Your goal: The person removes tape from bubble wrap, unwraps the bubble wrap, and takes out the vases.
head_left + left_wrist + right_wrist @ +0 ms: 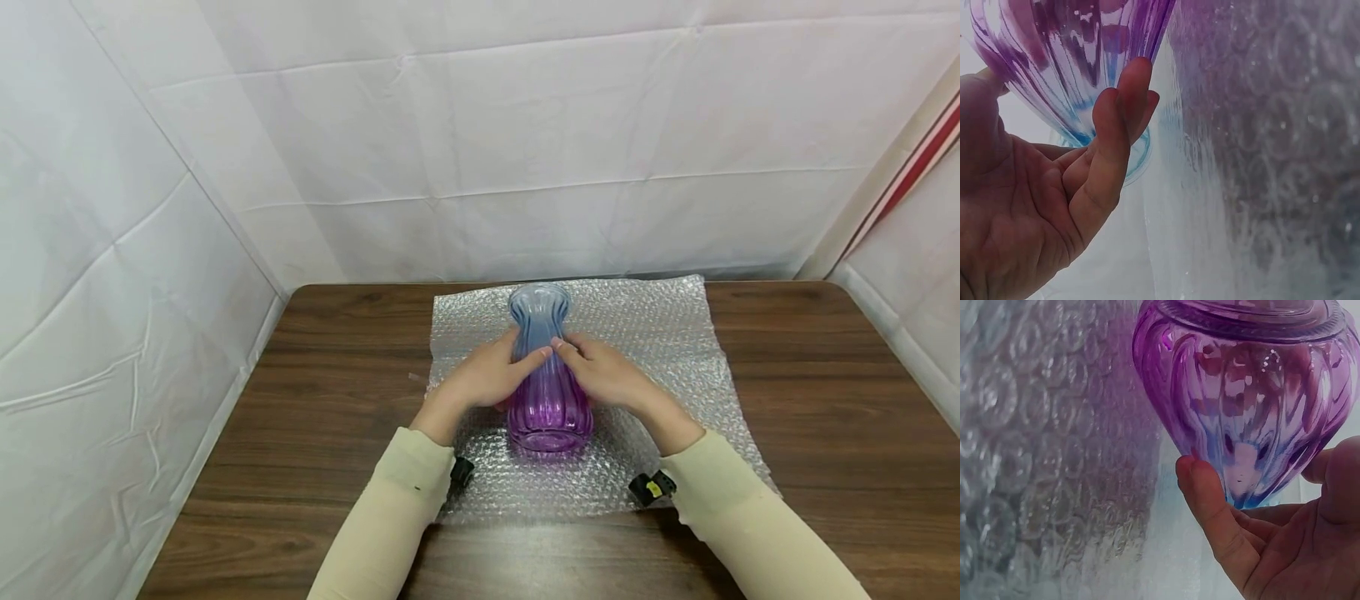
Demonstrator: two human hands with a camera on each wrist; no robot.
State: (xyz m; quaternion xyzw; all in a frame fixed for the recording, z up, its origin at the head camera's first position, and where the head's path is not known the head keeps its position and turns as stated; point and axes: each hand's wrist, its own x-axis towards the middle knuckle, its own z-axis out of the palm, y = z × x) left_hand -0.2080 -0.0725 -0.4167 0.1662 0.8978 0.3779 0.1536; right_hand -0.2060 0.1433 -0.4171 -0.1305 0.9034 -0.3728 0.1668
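Observation:
A ribbed glass vase [551, 400], blue at its flared mouth and purple toward its base, is held over a sheet of bubble wrap [645, 317]. Its mouth points to the far side and its base toward me. My left hand [491, 371] grips it from the left, thumb on top; in the left wrist view the fingers [1110, 144] curl under the glass [1079, 56]. From the right my right hand [607, 371] grips the vase too, its thumb near the left one. The right wrist view shows curled fingers [1210, 506] beneath the purple body [1241, 394].
The bubble wrap lies flat on a dark wooden table [330, 400], reaching near its back edge. White cloth walls [525, 125] stand behind and at the sides. A red stripe [918, 167] runs down the right corner.

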